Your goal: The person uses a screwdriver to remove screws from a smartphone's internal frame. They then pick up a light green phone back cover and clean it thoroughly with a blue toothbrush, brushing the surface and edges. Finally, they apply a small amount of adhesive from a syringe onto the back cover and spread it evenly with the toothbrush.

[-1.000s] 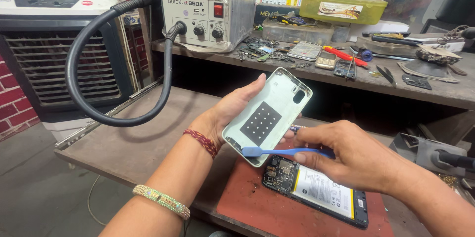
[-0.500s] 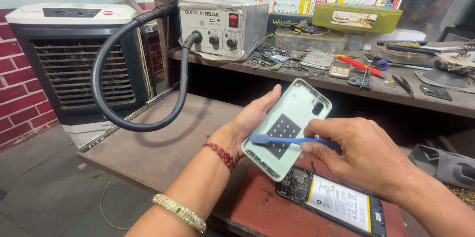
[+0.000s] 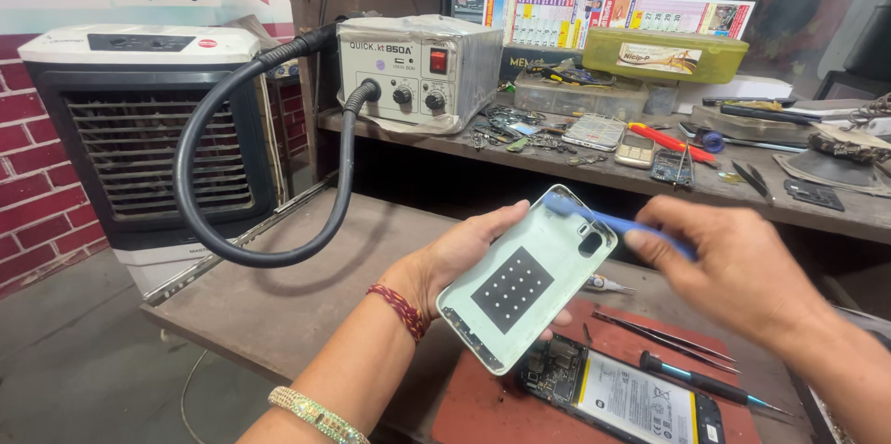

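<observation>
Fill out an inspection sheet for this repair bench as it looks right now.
Surface: brown wooden bench with a red work mat.
Job's things: pale green phone back cover; blue plastic pry tool at its top edge; opened phone body on the mat.
Clutter: tweezers, screwdriver, small parts on the rear shelf, green lidded box.
Hands: left hand holds the cover; right hand holds the pry tool.
Cables: black corrugated hose looping from the grey hot-air station.
Surroundings: white air cooler, red brick wall.
</observation>
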